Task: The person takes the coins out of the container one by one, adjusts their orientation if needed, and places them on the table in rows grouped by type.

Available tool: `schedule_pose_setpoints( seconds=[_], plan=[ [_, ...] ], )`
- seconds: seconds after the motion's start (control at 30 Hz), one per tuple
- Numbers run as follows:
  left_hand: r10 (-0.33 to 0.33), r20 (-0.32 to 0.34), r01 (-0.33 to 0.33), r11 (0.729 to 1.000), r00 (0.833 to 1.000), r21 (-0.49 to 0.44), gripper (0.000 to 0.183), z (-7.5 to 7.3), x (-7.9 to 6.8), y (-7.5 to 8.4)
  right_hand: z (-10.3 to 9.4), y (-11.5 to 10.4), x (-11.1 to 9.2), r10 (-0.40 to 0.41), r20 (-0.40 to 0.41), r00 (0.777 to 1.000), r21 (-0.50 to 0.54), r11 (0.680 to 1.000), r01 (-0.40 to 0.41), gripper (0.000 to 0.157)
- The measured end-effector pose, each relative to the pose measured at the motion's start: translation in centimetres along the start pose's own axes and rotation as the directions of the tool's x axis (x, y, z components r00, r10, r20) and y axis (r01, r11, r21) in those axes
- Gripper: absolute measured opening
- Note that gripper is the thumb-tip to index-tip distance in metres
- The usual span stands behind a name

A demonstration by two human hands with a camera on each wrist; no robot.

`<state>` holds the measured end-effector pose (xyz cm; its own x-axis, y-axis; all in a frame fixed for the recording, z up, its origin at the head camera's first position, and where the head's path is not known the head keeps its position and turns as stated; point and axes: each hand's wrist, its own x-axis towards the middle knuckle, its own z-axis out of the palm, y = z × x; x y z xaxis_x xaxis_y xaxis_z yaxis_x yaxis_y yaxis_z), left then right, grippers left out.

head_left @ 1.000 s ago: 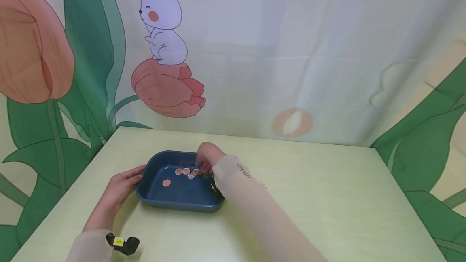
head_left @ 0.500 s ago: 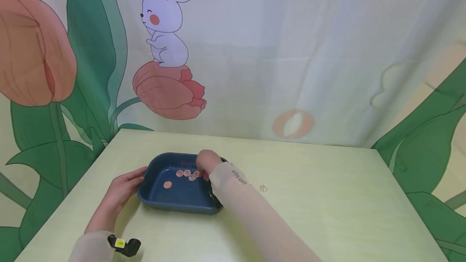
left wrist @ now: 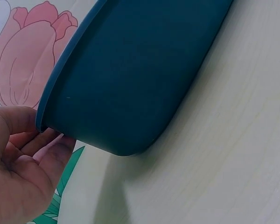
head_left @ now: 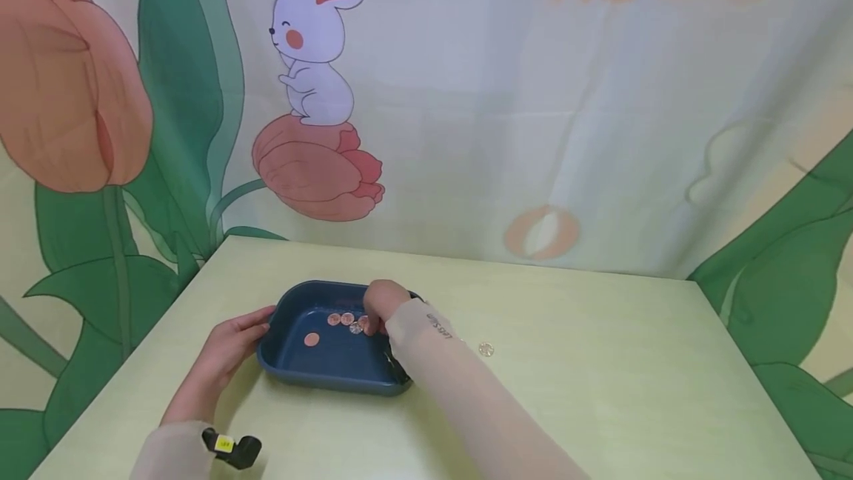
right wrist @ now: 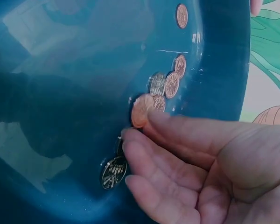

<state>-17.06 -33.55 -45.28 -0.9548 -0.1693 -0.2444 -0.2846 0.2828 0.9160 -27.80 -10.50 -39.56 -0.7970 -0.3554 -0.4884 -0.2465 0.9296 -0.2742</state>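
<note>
My left hand grips the left end of a dark blue tray; in the left wrist view its fingers curl under the rim. My right hand reaches down inside the tray's right part. In the right wrist view, its thumb and forefinger pinch the edge of a copper coin, which is turned at a different angle from its neighbours. A silver coin and several copper coins lie in a loose row beyond it. Another silver coin lies below the fingertips. One copper coin sits apart on the left.
A silver coin lies on the pale table right of the tray, with part of another showing by the right sleeve. Behind the table hangs a cloth printed with a rabbit and tulips.
The right hand has shifted slightly lower within the tray, and its sleeve uncovers more of the silver coin on the table. The left hand keeps its grip. The whole view has drifted slightly.
</note>
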Motion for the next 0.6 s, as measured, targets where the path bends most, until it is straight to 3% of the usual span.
schedule_pose_setpoints(
  seconds=[0.17, 0.27, 0.37, 0.43, 0.47, 0.53, 0.6],
  plan=[
    [0.008, 0.003, -0.008, 1.0, 1.0, 0.003, 0.047, -0.1, 0.1, 0.3, -0.1, -0.2, 0.2, -0.064, 0.055, 0.996, -0.143, 0.987, 0.071, 0.031],
    [0.02, 0.003, -0.02, 1.0, 1.0, 0.01, 0.047, -0.1, 0.0, 0.4, -0.1, -0.6, -0.2, -0.053, 0.068, 0.996, -0.224, 0.972, 0.067, 0.03],
    [0.026, -0.006, -0.026, 0.999, 1.0, 0.021, 0.046, 0.0, 0.0, 0.5, -0.2, -0.8, -1.2, 0.004, 0.051, 0.999, -0.114, 0.993, 0.002, 0.015],
    [0.027, -0.013, -0.027, 0.999, 1.0, 0.026, 0.046, 0.0, -0.1, 0.5, -0.1, -0.9, -2.1, 0.1, 0.048, 0.994, 0.09, 0.99, -0.104, 0.008],
    [0.029, -0.014, -0.029, 0.999, 0.999, 0.031, 0.046, 0.0, -0.1, 0.5, -0.1, -0.8, -2.5, 0.159, 0.051, 0.986, 0.216, 0.962, -0.166, 0.008],
    [0.029, -0.016, -0.029, 0.999, 0.999, 0.026, 0.046, 0.1, -0.2, 0.4, 0.0, -0.7, -3.4, 0.252, 0.069, 0.965, 0.432, 0.864, -0.257, 0.011],
    [0.032, -0.016, -0.032, 0.999, 0.999, 0.023, 0.046, 0.1, -0.3, 0.4, 0.2, -0.6, -4.0, 0.328, 0.084, 0.941, 0.555, 0.769, -0.317, 0.013]
  ],
)
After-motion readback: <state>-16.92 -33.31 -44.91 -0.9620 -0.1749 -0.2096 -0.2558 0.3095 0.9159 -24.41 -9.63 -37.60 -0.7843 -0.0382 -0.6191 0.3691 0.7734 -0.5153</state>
